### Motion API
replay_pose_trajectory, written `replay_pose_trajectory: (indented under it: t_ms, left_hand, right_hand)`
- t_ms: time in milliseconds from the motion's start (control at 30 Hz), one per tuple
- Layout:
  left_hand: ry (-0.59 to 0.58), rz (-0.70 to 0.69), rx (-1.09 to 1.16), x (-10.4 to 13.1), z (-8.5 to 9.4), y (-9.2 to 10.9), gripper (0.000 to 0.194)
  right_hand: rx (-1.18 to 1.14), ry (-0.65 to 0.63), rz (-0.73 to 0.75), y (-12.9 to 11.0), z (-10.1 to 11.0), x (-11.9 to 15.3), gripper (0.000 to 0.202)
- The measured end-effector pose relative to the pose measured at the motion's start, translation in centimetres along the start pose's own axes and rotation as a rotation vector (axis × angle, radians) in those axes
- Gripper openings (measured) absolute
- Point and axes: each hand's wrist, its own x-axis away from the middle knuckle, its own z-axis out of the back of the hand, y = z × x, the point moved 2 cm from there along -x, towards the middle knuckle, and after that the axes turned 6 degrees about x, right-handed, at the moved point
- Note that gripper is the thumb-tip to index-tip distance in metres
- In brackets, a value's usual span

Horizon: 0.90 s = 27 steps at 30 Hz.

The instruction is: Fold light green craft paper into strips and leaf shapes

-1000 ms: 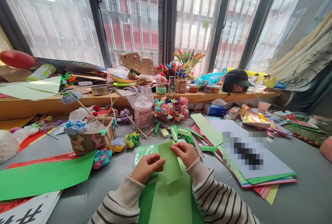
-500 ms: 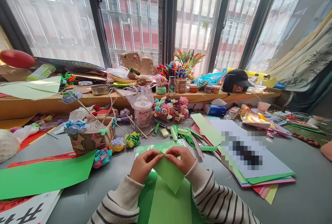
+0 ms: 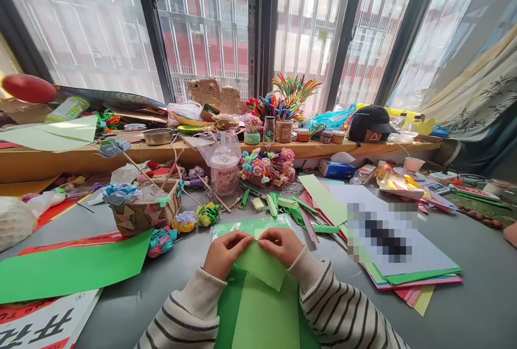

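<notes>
A small light green paper piece (image 3: pixel 263 269) is held up by its top edge between both my hands. My left hand (image 3: pixel 226 252) pinches it with thumb and forefinger at the left. On the other side my right hand (image 3: pixel 284 249) pinches the same piece, the two thumbs nearly meeting. Below it, a longer light green sheet (image 3: pixel 266 316) lies on a darker green sheet (image 3: pixel 228 314). Just beyond my hands is a clear plastic sleeve (image 3: pixel 251 224), partly covered by them.
Green paper strips (image 3: pixel 291 206) lie scattered behind my hands. On the right rests a stack of coloured paper (image 3: pixel 424 263). A basket with paper flowers (image 3: pixel 141 218) and a bright green sheet (image 3: pixel 81 265) are at left. A lidded drink cup (image 3: pixel 224 174) stands near the window ledge.
The small paper piece has tilted, and its lower corner sits slightly higher and farther right. Both hands keep their pinch in nearly the same spot. The view has shifted slightly.
</notes>
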Motion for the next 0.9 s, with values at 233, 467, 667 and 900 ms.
replay_pose_trajectory:
  t_ms: [233, 467, 667, 900]
  left_hand:
    - [-0.033, 0.014, 0.049, -0.2, -0.1, -0.4, 0.020]
    - [0.071, 0.031, 0.069, -0.4, 1.1, -0.5, 0.021]
    - [0.213, 0.042, 0.107, -0.5, 1.6, -0.7, 0.024]
    - [0.213, 0.045, 0.097, -0.2, 1.7, -0.4, 0.024]
  right_hand:
    - [-0.011, -0.022, -0.019, 0.1, -0.1, 0.0, 0.018]
    - [-0.030, 0.004, -0.050, 0.9, 0.9, -0.2, 0.018]
    - [-0.124, 0.008, -0.116, 1.5, 2.1, -0.3, 0.017]
    - [-0.208, -0.012, -0.137, 1.9, 2.2, -0.3, 0.019]
